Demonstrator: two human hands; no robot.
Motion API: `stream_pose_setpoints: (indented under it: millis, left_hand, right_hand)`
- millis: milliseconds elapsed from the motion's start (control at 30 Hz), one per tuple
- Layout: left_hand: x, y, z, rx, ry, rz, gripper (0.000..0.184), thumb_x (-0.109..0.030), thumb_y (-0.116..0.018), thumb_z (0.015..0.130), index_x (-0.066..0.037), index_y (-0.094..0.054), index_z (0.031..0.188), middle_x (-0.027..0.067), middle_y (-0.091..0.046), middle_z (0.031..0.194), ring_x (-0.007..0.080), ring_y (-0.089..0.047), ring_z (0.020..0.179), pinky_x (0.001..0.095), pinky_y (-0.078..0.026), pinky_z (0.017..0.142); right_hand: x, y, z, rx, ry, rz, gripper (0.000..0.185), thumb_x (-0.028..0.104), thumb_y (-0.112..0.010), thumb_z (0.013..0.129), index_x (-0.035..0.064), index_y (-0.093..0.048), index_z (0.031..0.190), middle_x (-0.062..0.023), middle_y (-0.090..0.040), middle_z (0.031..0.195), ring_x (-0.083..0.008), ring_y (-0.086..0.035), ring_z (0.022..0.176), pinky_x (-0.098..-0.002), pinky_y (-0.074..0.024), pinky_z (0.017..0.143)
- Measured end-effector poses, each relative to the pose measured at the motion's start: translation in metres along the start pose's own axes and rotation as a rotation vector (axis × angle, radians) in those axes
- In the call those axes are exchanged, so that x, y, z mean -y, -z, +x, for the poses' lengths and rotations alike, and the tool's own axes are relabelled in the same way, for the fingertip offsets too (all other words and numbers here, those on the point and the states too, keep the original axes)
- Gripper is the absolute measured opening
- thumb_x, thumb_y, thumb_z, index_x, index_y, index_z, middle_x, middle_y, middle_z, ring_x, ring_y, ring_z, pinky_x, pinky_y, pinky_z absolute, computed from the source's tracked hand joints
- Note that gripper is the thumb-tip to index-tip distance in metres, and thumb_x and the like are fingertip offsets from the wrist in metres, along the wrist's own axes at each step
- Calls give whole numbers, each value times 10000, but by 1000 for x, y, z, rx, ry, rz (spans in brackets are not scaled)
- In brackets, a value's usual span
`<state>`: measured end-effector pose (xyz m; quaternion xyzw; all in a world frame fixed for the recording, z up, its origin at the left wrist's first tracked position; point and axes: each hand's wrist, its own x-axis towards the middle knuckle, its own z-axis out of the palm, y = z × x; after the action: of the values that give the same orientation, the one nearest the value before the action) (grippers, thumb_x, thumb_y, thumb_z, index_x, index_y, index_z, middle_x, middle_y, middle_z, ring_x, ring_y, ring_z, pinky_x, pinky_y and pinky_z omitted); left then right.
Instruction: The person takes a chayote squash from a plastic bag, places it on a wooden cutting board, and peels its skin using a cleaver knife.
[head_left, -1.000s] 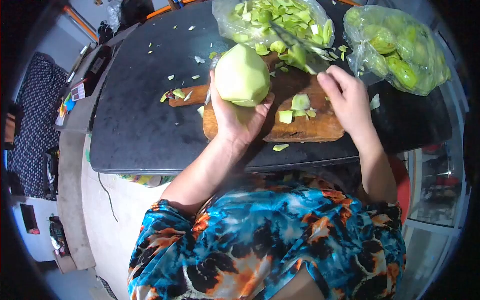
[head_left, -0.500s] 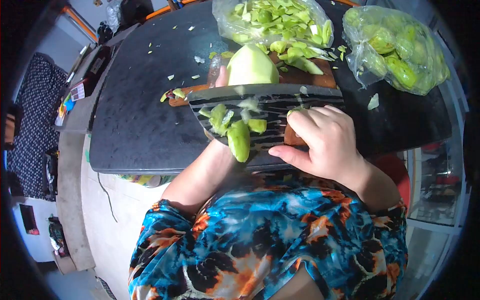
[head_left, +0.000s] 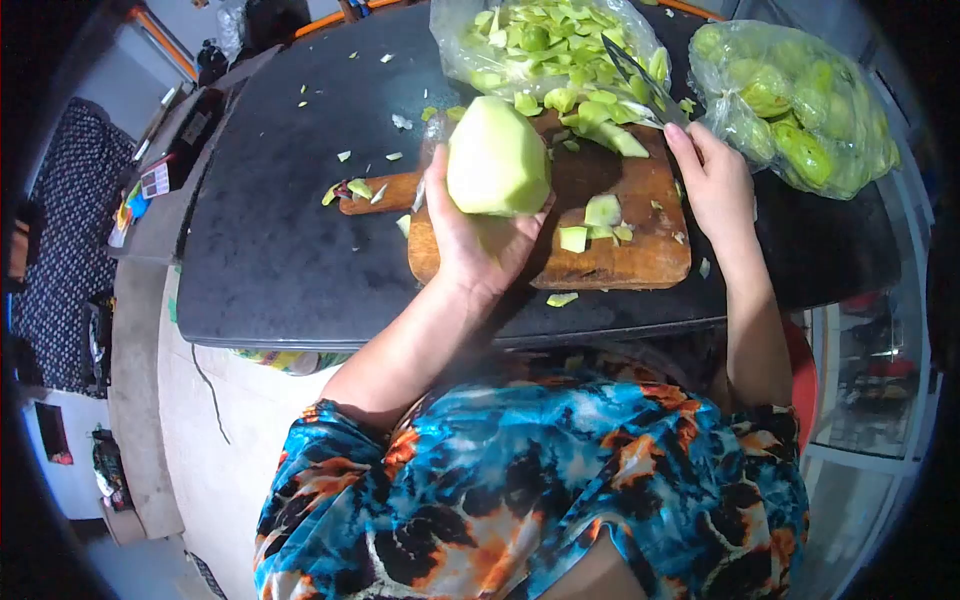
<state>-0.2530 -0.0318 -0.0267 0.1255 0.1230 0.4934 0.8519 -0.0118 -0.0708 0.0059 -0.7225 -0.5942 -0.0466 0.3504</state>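
In the head view, my left hand point(head_left: 475, 245) cups a large, peeled, pale green fruit point(head_left: 498, 158) from below, raised over the wooden cutting board point(head_left: 640, 262). My fingers wrap its underside and are partly hidden by it. To the right, my right hand point(head_left: 718, 190) grips a cleaver point(head_left: 637, 82), its blade seen nearly edge-on and pointing up and left over the bag of peelings. The handle is mostly hidden inside the hand. Several pale green cut pieces point(head_left: 573, 239) lie on the board, below and right of the fruit.
At the back of the dark table point(head_left: 270, 240) lies an open clear plastic bag point(head_left: 448, 62) heaped with green peelings. A second clear bag of whole green fruit point(head_left: 800, 110) sits at the right. Small scraps are scattered over the tabletop, and a red stool point(head_left: 803, 375) shows below it.
The cleaver has swung from flat in front of the board to up and right. Scraps that were on its blade are gone from there; pieces now show on the board. The fruit appears higher and tilted.
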Motion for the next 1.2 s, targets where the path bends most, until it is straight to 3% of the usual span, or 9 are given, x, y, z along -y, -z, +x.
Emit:
stream_pose_setpoints:
  millis: [167, 367, 433, 500, 667, 833, 900, 1033, 1200]
  left_hand:
    - [-3, 8, 3, 66, 41, -15, 601, -572, -493, 867, -122, -485, 1264, 110, -523, 1249, 277, -543, 1085, 462, -453, 895]
    - [-1, 8, 2, 87, 16, 6, 634, -585, -380, 908, -95, -451, 1304, 148, -533, 1224, 302, -537, 1118, 457, -469, 945]
    - [-8, 12, 7, 490, 251, -264, 640, -589, -381, 913, -76, -489, 1281, 156, -578, 1183, 279, -579, 1064, 429, -481, 921]
    - [-15, 6, -1, 305, 162, -32, 643, -589, -391, 907, -74, -501, 1276, 146, -601, 1155, 270, -597, 1032, 415, -488, 903]
    - [-15, 6, 1, 322, 196, -65, 627, -594, -430, 888, -93, -521, 1253, 124, -608, 1136, 251, -602, 1009, 400, -487, 898]
    - [-7, 4, 1, 89, 205, -262, 608, -608, -440, 876, -113, -526, 1218, 119, -590, 1153, 266, -586, 1037, 431, -513, 856]
    - [-2, -3, -1, 55, 73, 8, 646, -616, -434, 874, -96, -490, 1253, 134, -567, 1177, 303, -580, 1050, 455, -542, 801]
    - [0, -6, -3, 127, 109, -66, 664, -605, -420, 878, -79, -461, 1282, 146, -552, 1194, 329, -576, 1061, 468, -554, 782]
    - [1, -1, 1, 135, 58, -67, 659, -609, -424, 876, -100, -464, 1293, 119, -554, 1207, 315, -570, 1082, 478, -503, 890]
  right_hand:
    - [28, 10, -23, 120, 73, 182, 428, 428, -566, 908, 37, -536, 736, -129, -529, 568, -301, -538, 506, -383, -389, 487]
    - [69, 21, -58, 106, 494, 245, 402, 443, -682, 793, 92, -511, 696, -56, -557, 612, -260, -582, 555, -382, -444, 511]
    - [80, 29, -65, 162, 660, 137, 426, 489, -680, 772, 110, -501, 697, -39, -556, 645, -246, -582, 581, -366, -448, 541]
    - [86, 25, -72, 141, 706, 163, 441, 514, -669, 762, 103, -513, 719, -42, -550, 654, -237, -580, 604, -354, -444, 564]
    - [93, 28, -68, 115, 741, 123, 447, 523, -657, 773, 104, -510, 720, -41, -551, 643, -230, -580, 596, -344, -443, 557]
    - [82, 11, -53, 90, 692, 77, 446, 541, -613, 814, 127, -496, 694, -46, -548, 592, -235, -592, 571, -366, -446, 528]
    - [68, 0, -39, 105, 451, 30, 451, 521, -591, 844, 101, -515, 697, -91, -566, 586, -278, -611, 596, -396, -456, 533]
    - [23, -9, 4, 37, 66, -33, 438, 476, -569, 880, 57, -575, 755, -130, -604, 631, -327, -620, 626, -402, -461, 536]
    - [43, 15, -22, 149, 148, 236, 390, 405, -632, 859, 48, -547, 730, -101, -574, 607, -295, -595, 566, -359, -431, 508]
